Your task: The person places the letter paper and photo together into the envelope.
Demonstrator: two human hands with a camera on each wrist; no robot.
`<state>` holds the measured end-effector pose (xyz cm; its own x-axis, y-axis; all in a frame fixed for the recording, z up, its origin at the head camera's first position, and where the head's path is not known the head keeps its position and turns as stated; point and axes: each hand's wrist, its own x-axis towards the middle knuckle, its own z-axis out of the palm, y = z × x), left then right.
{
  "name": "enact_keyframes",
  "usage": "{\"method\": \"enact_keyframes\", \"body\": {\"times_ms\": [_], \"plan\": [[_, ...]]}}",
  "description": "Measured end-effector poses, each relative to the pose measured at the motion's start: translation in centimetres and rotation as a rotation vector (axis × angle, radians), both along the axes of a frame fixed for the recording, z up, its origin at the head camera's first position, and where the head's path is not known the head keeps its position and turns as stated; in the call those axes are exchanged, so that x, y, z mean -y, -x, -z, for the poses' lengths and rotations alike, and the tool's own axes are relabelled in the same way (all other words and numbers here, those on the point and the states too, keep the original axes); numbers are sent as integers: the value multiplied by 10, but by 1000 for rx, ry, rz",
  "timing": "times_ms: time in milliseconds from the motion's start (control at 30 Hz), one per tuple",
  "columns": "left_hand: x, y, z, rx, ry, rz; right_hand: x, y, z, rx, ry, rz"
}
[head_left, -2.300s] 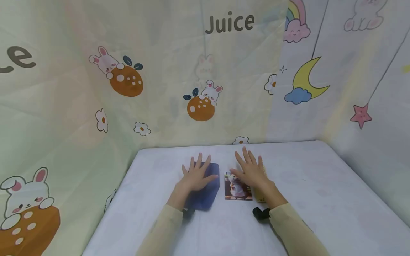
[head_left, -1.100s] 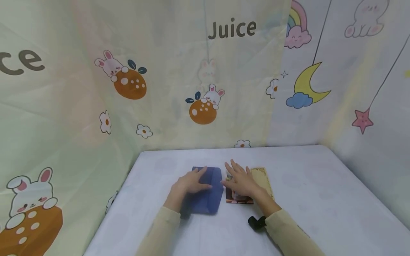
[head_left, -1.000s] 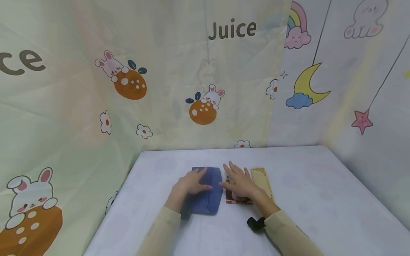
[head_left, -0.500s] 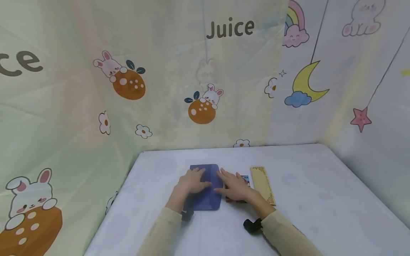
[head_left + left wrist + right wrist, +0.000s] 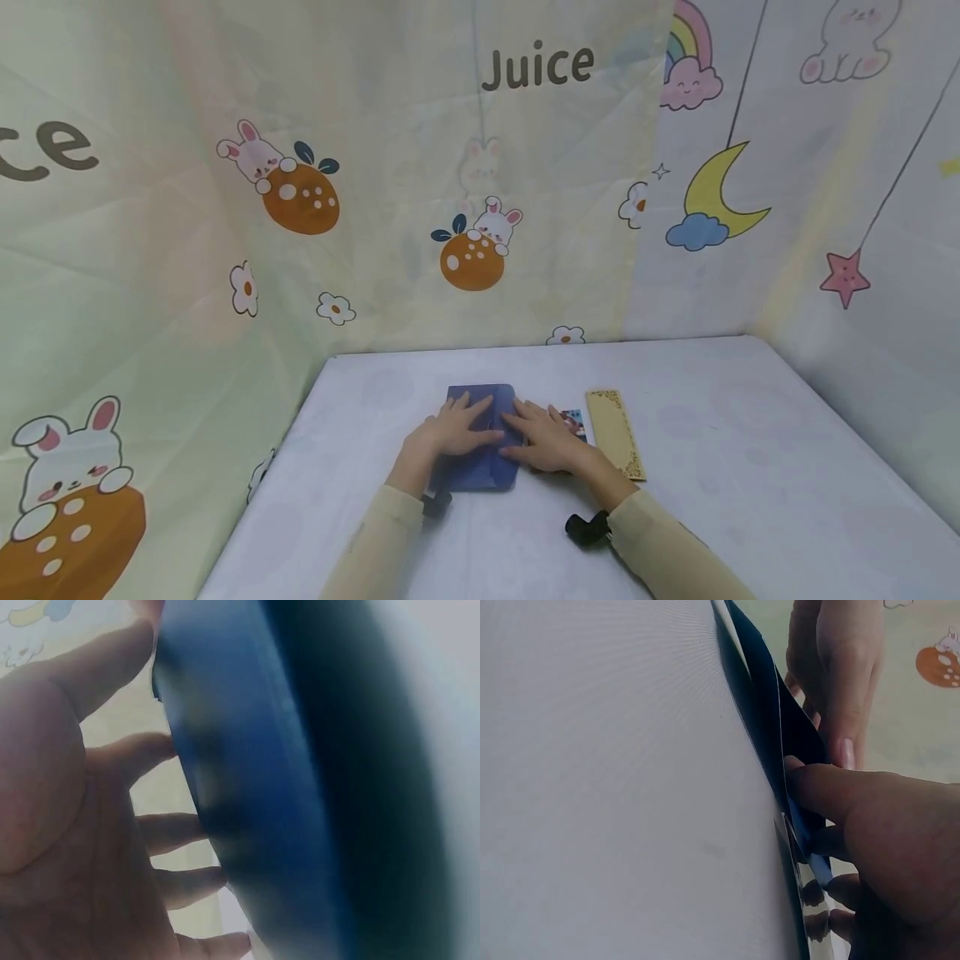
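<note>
Blue all over, an envelope (image 5: pixel 480 469) is lying on the white table (image 5: pixel 735 450) beneath the person's fingers. The left hand (image 5: pixel 456 429) is resting over it with its digits straight and spread, gripping nothing. The right hand (image 5: pixel 551 440) is slanting in above a picture card (image 5: pixel 576 421), partly covering it, its fingers extended and parted, tips touching the envelope's right side without curling round it. Pale fabric (image 5: pixel 390 167), printed with rabbits, flowers and a moon, is hanging around the table. One envelope, one picture card and one gold-patterned strip (image 5: pixel 615 433) are lying side by side; two black wrist devices (image 5: pixel 587 529) are showing by the cuffs.
</note>
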<state>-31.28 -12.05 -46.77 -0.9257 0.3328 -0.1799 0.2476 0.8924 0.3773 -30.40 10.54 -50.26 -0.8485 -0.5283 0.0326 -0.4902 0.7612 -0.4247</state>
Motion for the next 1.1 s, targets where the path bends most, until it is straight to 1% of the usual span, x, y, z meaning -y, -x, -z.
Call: {"method": "enact_keyframes", "body": {"times_ms": [67, 167, 300, 367, 500, 567, 633, 767, 833, 1000, 1100], "plan": [[1, 0, 0, 7, -11, 15, 2, 3, 1, -3, -10, 1], [2, 0, -2, -6, -15, 27, 4, 7, 0, -4, -10, -5], [1, 2, 0, -28, -4, 21, 8, 12, -1, 4, -22, -11], [0, 4, 4, -40, 3, 18, 9, 15, -1, 3, -32, -5], [-2, 12, 17, -55, -2, 18, 10, 19, -1, 1, -50, 11], [-3, 14, 20, -51, -7, 22, 11, 20, -2, 0, -49, 12], [-4, 13, 17, -47, -18, 31, 11, 20, -4, -5, -46, 9], [-6, 6, 4, -25, -10, 65, 10, 21, -5, -15, -21, 9], [-6, 4, 0, -18, -13, 85, 9, 20, -5, -16, -18, 13], [-4, 6, 1, -42, -67, 157, 8, 19, -3, -20, -27, 34], [-2, 9, 2, -75, -85, 207, 8, 18, -2, -18, -29, 43]]}}
